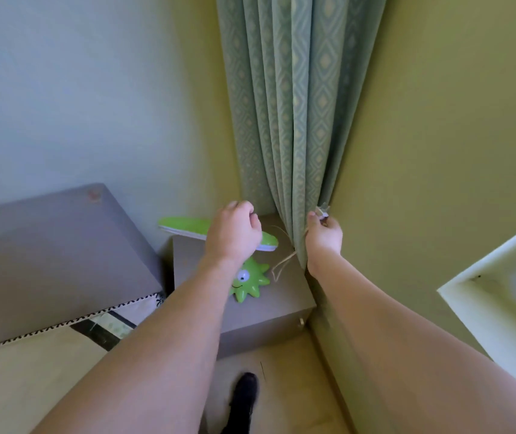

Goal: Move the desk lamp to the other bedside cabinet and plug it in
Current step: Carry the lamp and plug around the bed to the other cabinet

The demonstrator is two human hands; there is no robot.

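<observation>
A green desk lamp [250, 285] with a star-shaped cartoon base and a long flat head [184, 227] stands on a grey bedside cabinet [259, 317]. Its thin pale cord [281, 264] loops over the cabinet top and runs up to my right hand [325, 236]. That hand pinches the plug [323, 213] at the curtain's edge, close to the wall. My left hand [234, 233] hovers above the lamp head with its fingers curled and nothing in them. No socket is visible.
A green patterned curtain [297, 104] hangs behind the cabinet in the corner. A grey headboard [46, 255] and a bed [31, 371] lie to the left. A white frame [501, 302] juts in at the right. My dark shoe [244, 399] stands on the wooden floor.
</observation>
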